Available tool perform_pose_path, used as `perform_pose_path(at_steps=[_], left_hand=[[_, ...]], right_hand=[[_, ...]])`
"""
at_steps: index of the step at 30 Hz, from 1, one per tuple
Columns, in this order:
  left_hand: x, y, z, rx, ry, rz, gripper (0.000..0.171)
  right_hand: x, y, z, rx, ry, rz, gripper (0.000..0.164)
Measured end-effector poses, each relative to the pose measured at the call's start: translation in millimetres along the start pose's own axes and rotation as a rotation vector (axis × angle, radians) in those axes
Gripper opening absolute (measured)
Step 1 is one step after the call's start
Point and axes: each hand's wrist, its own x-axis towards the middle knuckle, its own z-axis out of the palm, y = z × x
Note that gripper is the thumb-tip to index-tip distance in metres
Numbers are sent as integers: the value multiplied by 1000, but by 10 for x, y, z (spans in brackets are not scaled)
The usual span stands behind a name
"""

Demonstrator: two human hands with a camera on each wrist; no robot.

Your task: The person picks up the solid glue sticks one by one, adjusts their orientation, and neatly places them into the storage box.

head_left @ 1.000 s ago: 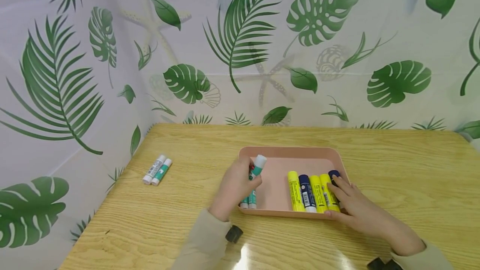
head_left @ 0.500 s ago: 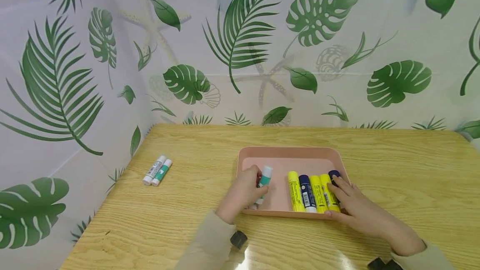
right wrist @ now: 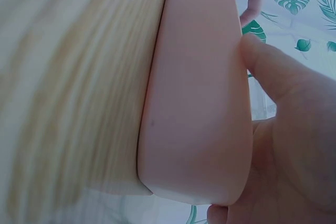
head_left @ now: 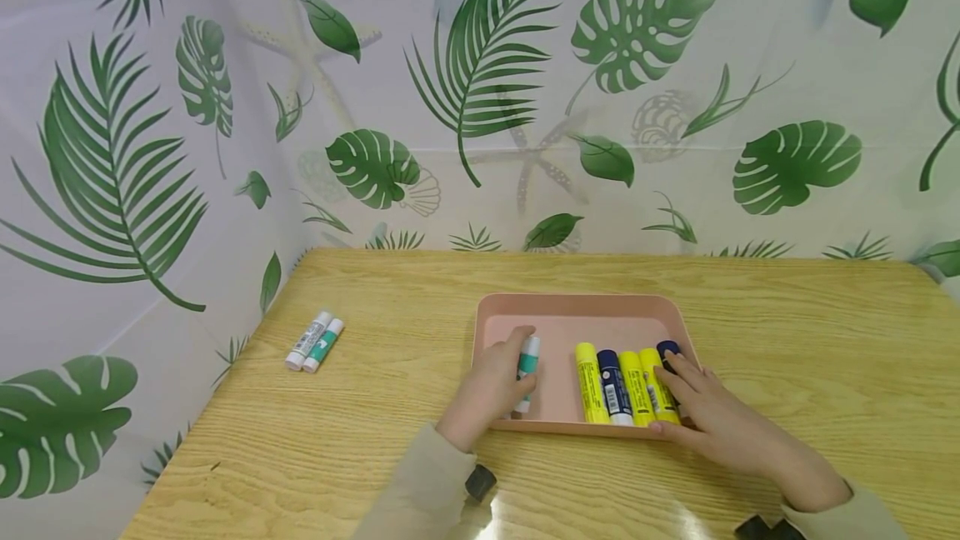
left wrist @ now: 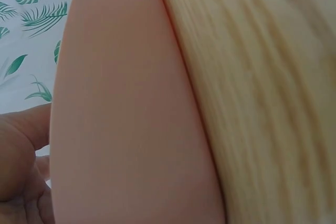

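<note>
In the head view, my left hand (head_left: 489, 382) is over the left end of a pink tray (head_left: 555, 307). Its index finger reaches along a green-and-white glue stick (head_left: 528, 359) lying in the tray, and the thumb lies across that stick's lower part. Other sticks under this hand are mostly hidden. At the tray's right end, my right hand (head_left: 720, 423) rests its fingers on a navy glue stick (head_left: 667, 347), its thumb at the front rim. Beside it lie yellow glue sticks (head_left: 592, 386) and another navy glue stick (head_left: 615, 390). Both wrist views mainly show the tray's outer wall.
Two more glue sticks, one white-grey (head_left: 308, 342) and one green-and-white (head_left: 324, 346), lie side by side on the wooden table (head_left: 375, 290) at the left. A leaf-printed cloth (head_left: 480, 107) hangs behind and to the left of the table.
My left hand has lowered the green-and-white glue stick from a raised tilt to lying in the tray, and its fingers have straightened. My right hand has stayed in place.
</note>
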Motion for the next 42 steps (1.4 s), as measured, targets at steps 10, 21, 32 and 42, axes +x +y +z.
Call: perform_pose_path(at_steps=[10,21,32,42], left_hand=[[-15,-30,4,5,-18,21,44],[-27,-21,-23,135,-36,-42,41],[-18,-23,-9,316,-74,-100,42],[-20,-31,13,343,-91,-93,42]], right_hand=[[2,-1,1,4,-1,-3,75],[12,6,5,-5,-1,-6,74],[15,10,2,-8,-4,-1,76],[3,9,2,0,-11,1,76]])
